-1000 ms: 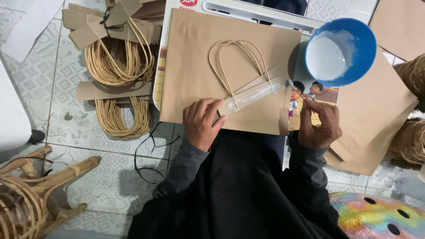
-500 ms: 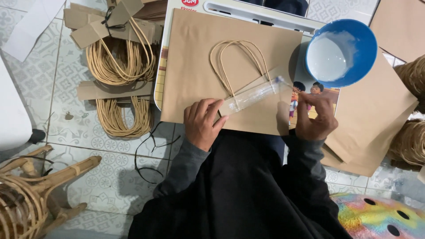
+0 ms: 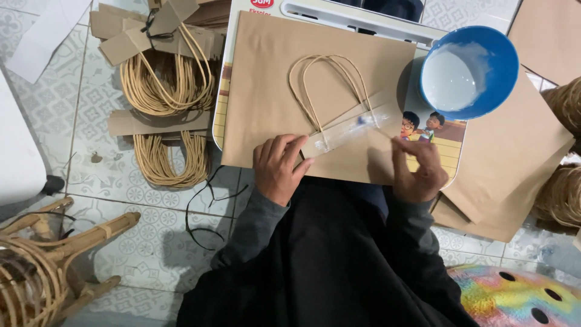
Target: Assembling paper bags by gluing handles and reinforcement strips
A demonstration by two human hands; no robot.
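I see one printed board (image 3: 433, 130) under the brown paper, white with a red logo patch at its top edge. Near the blue bowl it shows cartoon children on yellow.

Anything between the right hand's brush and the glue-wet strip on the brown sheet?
Nothing visible. The right hand holds a thin brush whose tip is already on the glue-wet strip, though actual contact is hard to confirm. The left hand presses the strip's other end; the twine handle lies above it.
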